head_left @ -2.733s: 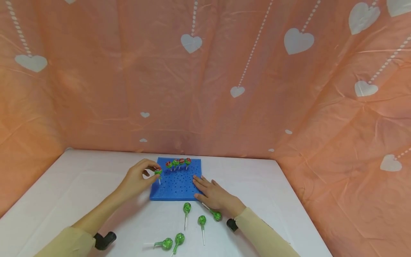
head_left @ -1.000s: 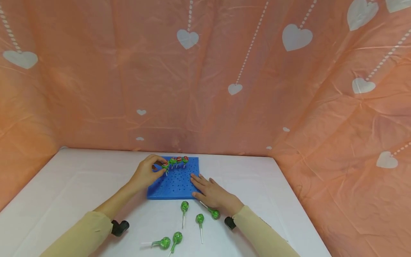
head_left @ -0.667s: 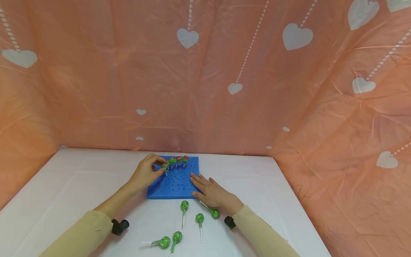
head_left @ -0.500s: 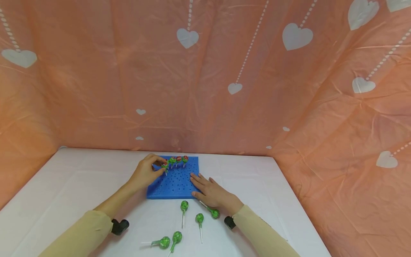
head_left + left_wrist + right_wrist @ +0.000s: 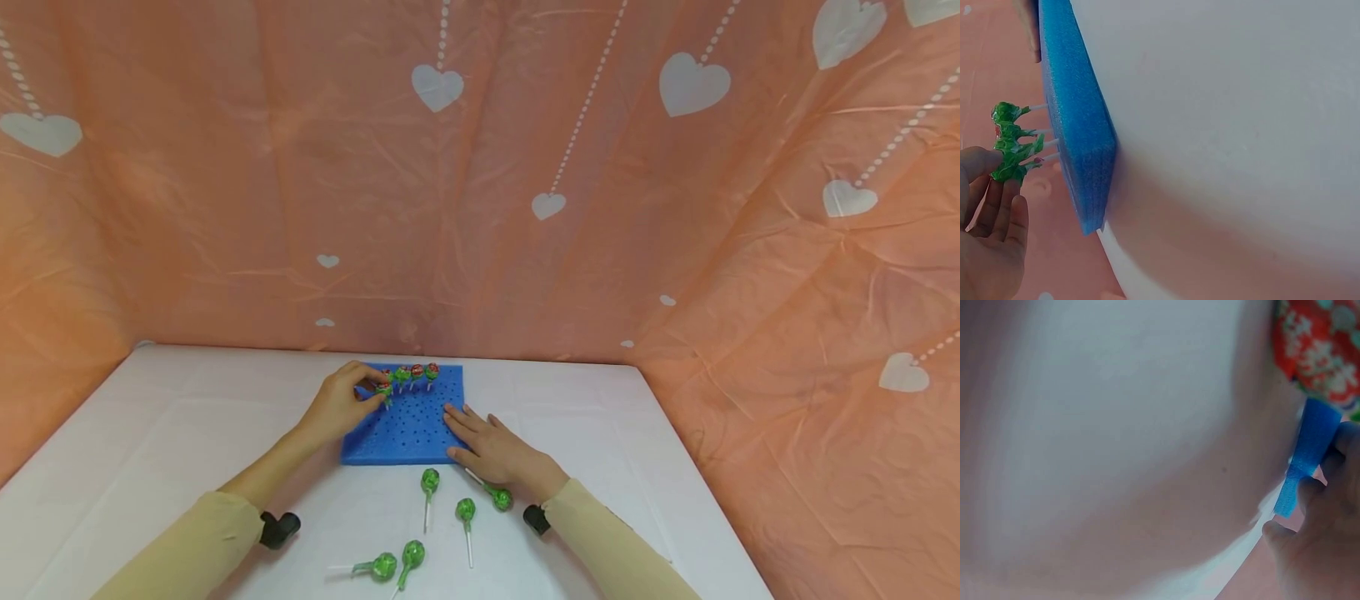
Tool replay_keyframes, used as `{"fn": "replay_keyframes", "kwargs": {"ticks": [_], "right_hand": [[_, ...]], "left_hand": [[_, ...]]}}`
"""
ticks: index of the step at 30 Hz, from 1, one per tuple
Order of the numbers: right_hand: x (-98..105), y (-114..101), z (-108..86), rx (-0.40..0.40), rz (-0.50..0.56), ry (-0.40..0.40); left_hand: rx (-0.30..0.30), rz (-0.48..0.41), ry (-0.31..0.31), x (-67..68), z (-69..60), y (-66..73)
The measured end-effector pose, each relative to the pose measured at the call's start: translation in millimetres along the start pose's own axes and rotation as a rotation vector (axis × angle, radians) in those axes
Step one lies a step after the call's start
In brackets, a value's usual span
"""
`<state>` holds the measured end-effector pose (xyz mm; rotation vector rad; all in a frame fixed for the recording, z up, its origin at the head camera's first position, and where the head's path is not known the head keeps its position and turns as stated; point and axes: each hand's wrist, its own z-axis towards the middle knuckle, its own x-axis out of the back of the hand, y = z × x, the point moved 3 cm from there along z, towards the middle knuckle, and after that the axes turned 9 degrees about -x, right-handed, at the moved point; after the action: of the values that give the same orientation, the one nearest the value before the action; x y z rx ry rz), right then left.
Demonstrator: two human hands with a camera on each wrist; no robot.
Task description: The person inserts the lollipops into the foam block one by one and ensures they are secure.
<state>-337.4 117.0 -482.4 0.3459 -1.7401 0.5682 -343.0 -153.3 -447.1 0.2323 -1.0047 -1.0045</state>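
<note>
"Where's the round, green-and-red wrapped lollipop [image 5: 384,390]?"
"Pinched in the left hand [image 5: 337,406], the nearer one, stick pointing down toward the blue foam block [image 5: 408,433]."
"Right hand [image 5: 498,452]?"
"Fingers outstretched, resting on the block's right edge."

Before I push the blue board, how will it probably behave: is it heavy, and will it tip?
The blue board is probably light and slightly soft, since it looks porous, like foam. It seems unlikely to tip, being broad and lying flat. The standing lollipops may wobble, because they look top-heavy.
</note>
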Motion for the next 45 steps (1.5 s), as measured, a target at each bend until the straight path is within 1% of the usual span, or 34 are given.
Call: {"fn": "replay_keyframes", "kwargs": {"ticks": [6, 11, 16, 20, 22, 24, 27, 31, 35, 39, 42, 45], "right_hand": [[0.6, -0.2, -0.3, 0.000, -0.006, -0.001], [0.8, -0.4, -0.8, 0.000, -0.002, -0.001], [0.3, -0.7, -0.8, 0.003, 0.000, 0.000], [0.3, -0.6, -0.7, 0.001, 0.002, 0.000], [0.4, -0.5, -0.9, 0.000, 0.006, 0.001], [0.6, -0.6, -1.2, 0.003, 0.010, 0.000], [0.9, -0.8, -2.1, 0.009, 0.019, 0.003], [1.3, -1.2, -2.9, 0.010, 0.020, 0.004], [2.3, -2.0, -3.2, 0.006, 0.016, 0.003], [3.0, -2.4, -3.4, 0.000, 0.012, 0.001], [2.3, -1.8, -3.1, -0.005, 0.008, 0.001], [1.5, -0.9, -2.4, -0.011, 0.009, 0.000]], "left_hand": [[-0.006, -0.003, -0.002, 0.2, 0.1, -2.9], [-0.024, -0.013, -0.006, -0.5, 0.8, -1.0], [-0.038, 0.007, 0.000, -1.2, 0.1, 0.2], [-0.040, 0.035, 0.013, 0.8, -0.5, 3.3], [-0.036, 0.035, 0.009, 3.0, -1.8, 7.6], [-0.032, 0.035, -0.006, 5.4, -4.5, 12.7], [-0.032, 0.022, -0.046, 9.1, -11.2, 23.2], [-0.049, 0.002, -0.095, 13.3, -22.3, 38.0], [-0.081, -0.017, -0.144, 15.6, -33.6, 49.8], [-0.141, -0.026, -0.194, 16.0, -43.5, 57.3], [-0.171, -0.044, -0.236, 14.5, -50.7, 61.9], [-0.159, -0.065, -0.290, 11.4, -57.9, 66.3]]}}
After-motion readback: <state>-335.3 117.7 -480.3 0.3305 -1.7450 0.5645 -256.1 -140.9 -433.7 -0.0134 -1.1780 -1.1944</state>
